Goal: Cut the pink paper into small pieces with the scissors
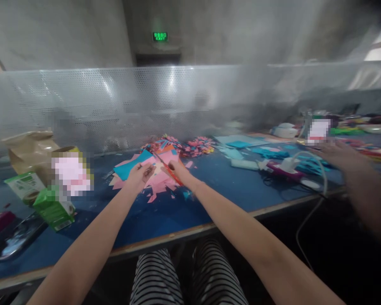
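My left hand (139, 173) is closed in a pinch on a pink paper piece (152, 171) above a pile of pink and blue paper sheets (131, 167) on the blue table (235, 190). My right hand (178, 169) grips red-handled scissors (168, 169), whose blades point up and left toward the pinched paper. Both arms reach forward over the table's near edge. Small pink and blue scraps lie around the pile.
Finished paper flowers (197, 146) lie behind the pile. Green cartons (51, 207) and a brown bag (28, 152) stand at left. A glue gun (285, 167) with cable and blue paper lie at right, where another person's arm (352, 178) reaches in. A perforated metal screen (146, 106) backs the table.
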A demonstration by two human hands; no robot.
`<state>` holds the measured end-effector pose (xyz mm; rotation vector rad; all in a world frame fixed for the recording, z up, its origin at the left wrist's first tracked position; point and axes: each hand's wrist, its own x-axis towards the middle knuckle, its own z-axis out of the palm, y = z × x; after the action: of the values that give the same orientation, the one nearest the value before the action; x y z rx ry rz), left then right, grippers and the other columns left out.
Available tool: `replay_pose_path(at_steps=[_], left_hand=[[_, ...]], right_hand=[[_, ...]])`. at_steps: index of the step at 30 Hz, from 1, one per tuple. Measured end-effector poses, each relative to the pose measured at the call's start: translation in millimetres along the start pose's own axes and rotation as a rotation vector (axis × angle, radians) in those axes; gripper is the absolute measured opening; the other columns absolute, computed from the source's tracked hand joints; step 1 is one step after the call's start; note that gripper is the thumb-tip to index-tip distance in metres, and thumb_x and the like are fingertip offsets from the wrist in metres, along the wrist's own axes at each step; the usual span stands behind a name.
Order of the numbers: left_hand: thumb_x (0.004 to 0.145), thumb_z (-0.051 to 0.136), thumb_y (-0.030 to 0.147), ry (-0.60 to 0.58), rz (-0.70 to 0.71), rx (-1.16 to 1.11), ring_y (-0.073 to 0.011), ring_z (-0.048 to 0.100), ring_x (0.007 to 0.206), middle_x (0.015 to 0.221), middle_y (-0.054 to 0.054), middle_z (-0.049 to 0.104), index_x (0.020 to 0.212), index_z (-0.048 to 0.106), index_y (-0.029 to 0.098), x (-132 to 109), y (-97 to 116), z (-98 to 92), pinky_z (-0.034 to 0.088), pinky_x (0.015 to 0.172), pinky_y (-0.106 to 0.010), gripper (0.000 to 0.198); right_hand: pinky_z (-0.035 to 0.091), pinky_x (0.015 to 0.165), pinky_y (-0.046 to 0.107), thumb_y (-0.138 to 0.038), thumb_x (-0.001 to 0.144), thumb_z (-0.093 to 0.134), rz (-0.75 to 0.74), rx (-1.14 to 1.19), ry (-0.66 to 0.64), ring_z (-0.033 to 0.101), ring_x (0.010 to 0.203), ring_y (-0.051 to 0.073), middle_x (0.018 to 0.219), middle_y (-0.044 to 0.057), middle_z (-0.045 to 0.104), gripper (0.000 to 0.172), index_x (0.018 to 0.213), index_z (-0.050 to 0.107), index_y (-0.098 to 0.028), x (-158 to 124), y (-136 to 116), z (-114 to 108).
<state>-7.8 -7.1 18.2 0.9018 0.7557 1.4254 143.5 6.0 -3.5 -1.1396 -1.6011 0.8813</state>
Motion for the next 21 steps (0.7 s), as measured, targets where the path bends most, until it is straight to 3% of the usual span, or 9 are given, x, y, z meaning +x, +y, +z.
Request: replay_pose_path(at_steps=[4,8,12,15,21], left_hand=[[0.055,0.063,0.011,0.037,-0.017,0.025,-0.0095,0.058,0.059,0.056,0.0,0.058,0.058,0.042,0.015,-2,3,3.1,0.046,0.059,-0.02,0.021],[0.051,0.063,0.01,0.049,-0.018,0.063,-0.0052,0.052,0.047,0.052,0.004,0.054,0.059,0.044,0.016,-6,7,6.2,0.042,0.05,-0.017,0.021],[0.047,0.063,0.011,0.038,-0.03,0.116,-0.0049,0.049,0.044,0.053,0.005,0.054,0.06,0.046,0.016,-9,9,8.0,0.039,0.044,-0.016,0.022],[0.047,0.063,0.011,0.064,-0.039,0.134,-0.006,0.051,0.046,0.055,0.004,0.055,0.06,0.047,0.016,-9,8,8.5,0.041,0.046,-0.017,0.021],[0.047,0.059,0.008,0.027,-0.068,0.174,-0.0119,0.056,0.051,0.052,0.001,0.057,0.056,0.047,0.015,-7,4,10.3,0.048,0.056,-0.026,0.017]], right_hand=[[0.038,0.066,0.027,-0.036,0.066,0.051,-0.113,-0.511,0.16,0.048,0.076,0.015,0.082,0.005,0.05,0.027,0.082,0.042,-0.016,0,9,-15],[0.038,0.072,0.032,-0.035,0.065,0.053,-0.043,-0.839,0.186,0.048,0.088,0.019,0.101,0.011,0.044,0.045,0.102,0.038,-0.015,-1,15,-28],[0.037,0.075,0.038,-0.043,0.061,0.057,0.0,-0.964,0.201,0.043,0.095,0.025,0.107,0.013,0.039,0.055,0.106,0.039,-0.017,-4,14,-32],[0.035,0.079,0.039,-0.04,0.064,0.055,-0.084,-0.988,0.28,0.037,0.102,0.026,0.114,0.013,0.035,0.054,0.111,0.037,-0.019,-4,13,-30],[0.02,0.089,0.05,-0.033,0.072,0.045,-0.197,-1.056,0.285,0.03,0.109,0.028,0.119,0.014,0.035,0.048,0.116,0.038,-0.015,-9,3,-22]])
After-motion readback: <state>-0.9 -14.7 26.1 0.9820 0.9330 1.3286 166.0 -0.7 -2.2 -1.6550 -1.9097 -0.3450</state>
